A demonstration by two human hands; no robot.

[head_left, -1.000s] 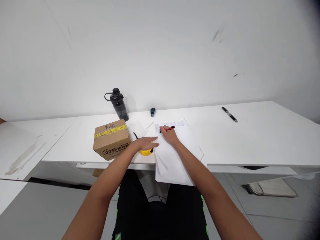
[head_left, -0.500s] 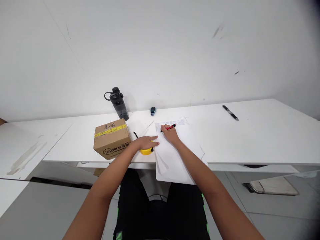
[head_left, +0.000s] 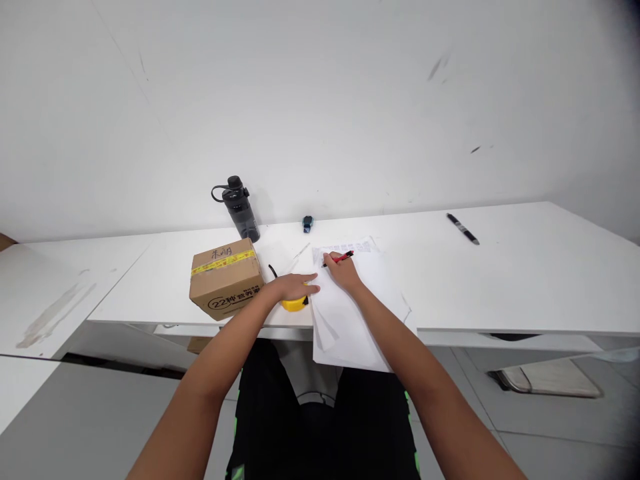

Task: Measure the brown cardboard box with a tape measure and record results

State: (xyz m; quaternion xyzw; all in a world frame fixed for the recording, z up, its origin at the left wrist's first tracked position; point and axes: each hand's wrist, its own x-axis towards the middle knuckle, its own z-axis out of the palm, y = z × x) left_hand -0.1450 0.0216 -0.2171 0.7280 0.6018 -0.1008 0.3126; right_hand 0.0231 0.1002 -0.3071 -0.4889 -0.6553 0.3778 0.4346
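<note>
Head view: we note our right hand (head_left: 342, 272) clamped on the red pen (head_left: 343, 256), over white papers (head_left: 345, 323) overhanging the worktop (head_left: 500, 287)'s front edge. Left hand (head_left: 294, 287), fingers apart, lies at the papers' left edge, partly covering 1 yellow object (head_left: 295, 305) near the carton (head_left: 225, 280).

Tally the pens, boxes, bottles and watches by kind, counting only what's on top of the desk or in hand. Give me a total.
Pens: 2, a red pen in the right hand and a black pen on the desk
Cardboard box: 1
Bottle: 1
Watch: 1
Total: 5
</note>
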